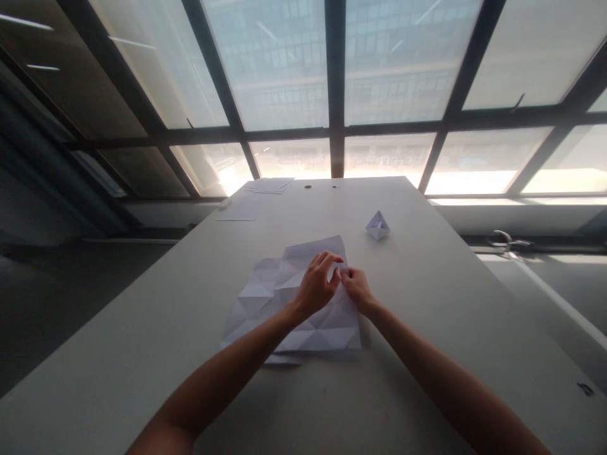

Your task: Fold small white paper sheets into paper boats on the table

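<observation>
A white sheet of paper (pixel 315 335), crossed by several fold creases, lies in front of me with its right part slightly raised. My right hand (pixel 358 289) pinches this creased sheet at its right edge. Just left of it, my left hand (pixel 318 282) is over the paper, thumb and curved fingers apart with a gap between them. Whether its palm rests on the sheet is hidden. Another creased paper (pixel 253 294) shows under the sheet on the left. Beyond my hands to the right stands a small folded paper boat (pixel 378 226).
Flat white sheets (pixel 239 207) lie at the far left of the white table (pixel 427 303), with more paper (pixel 271 184) behind them. A small dark round piece (pixel 308 186) is near the far edge. Large windows rise behind; a curtain (pixel 57 151) hangs at left.
</observation>
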Demonstrator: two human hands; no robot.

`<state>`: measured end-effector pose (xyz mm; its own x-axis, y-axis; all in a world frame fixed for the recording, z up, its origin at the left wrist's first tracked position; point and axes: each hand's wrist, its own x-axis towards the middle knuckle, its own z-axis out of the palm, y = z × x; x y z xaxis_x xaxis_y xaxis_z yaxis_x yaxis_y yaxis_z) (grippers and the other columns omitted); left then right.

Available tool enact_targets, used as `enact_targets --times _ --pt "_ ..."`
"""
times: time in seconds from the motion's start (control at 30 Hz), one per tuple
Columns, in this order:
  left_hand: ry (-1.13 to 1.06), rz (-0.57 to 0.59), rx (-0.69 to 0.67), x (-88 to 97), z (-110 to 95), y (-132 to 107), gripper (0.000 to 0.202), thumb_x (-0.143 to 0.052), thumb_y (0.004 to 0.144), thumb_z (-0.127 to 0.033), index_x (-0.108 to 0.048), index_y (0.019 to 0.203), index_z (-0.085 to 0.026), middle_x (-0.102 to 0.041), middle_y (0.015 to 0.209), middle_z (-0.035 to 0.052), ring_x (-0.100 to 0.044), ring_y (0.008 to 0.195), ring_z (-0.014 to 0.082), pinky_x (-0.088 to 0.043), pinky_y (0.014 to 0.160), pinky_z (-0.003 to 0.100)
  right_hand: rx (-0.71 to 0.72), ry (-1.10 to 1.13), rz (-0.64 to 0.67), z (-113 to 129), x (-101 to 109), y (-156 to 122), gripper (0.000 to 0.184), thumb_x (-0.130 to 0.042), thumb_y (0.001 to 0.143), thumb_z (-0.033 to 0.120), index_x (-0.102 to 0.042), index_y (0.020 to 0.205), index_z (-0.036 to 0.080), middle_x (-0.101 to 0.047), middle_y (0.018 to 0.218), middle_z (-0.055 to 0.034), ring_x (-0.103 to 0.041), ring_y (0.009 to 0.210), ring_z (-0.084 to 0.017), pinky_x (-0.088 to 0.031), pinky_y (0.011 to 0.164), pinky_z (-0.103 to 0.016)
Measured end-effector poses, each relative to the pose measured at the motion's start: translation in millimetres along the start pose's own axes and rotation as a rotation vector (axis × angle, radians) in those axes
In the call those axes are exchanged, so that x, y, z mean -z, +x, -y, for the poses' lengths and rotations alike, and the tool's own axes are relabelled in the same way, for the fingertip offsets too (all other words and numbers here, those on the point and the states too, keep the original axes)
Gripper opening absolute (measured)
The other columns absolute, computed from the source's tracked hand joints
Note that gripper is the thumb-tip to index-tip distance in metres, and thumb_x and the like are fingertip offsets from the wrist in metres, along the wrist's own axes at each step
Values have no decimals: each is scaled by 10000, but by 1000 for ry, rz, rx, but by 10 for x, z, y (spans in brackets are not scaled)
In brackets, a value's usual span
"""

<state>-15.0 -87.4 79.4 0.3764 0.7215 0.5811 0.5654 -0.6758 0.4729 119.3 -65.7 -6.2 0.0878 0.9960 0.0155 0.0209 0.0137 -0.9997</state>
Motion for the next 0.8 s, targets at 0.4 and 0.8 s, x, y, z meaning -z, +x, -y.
enact_targets --times 0.4,0.8 --pt "266 -219 264 847 772 -341 205 -459 884 -162 -618 1012 -181 -650 1018 71 -606 1007 219 -460 965 365 10 -78 35 -69 -1105 -44 326 -446 790 420 -563 624 165 -477 574 9 -385 565 -121 -272 490 -239" --pt "-111 -114 1026 1435 1700 -1117 394 -699 752 -348 -660 1058 -102 -693 918 101 -651 841 223 -483 696 260 186 -232 -71 -132 -1248 -325 343 -412 826 211 -654 1063 154 -689 980 -156 -611 886 -252 -445 850 -365"
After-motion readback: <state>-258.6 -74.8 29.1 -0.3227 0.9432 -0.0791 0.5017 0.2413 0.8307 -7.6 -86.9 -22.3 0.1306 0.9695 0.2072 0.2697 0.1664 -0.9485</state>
